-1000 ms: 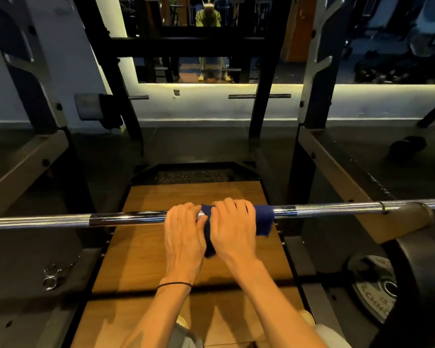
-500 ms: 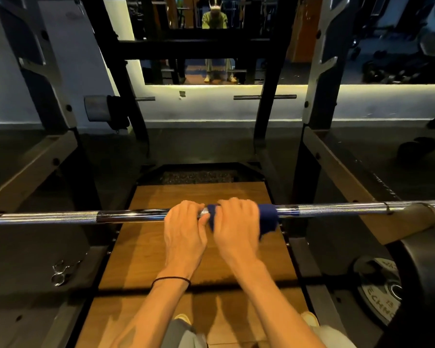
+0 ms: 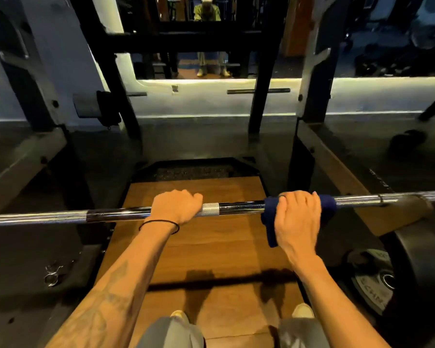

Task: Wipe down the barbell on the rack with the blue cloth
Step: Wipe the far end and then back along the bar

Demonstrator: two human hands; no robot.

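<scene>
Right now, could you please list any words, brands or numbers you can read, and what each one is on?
"CHN": part of a longer raised word, cut off, on the weight plate on the floor.
Small print on the rack's right safety arm: too blurred to read.
Barbell and blue cloth: no text visible.

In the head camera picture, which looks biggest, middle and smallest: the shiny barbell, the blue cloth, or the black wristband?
1. barbell, spanning the whole picture
2. blue cloth, wrapped round the barbell
3. black wristband, a thin loop
</scene>
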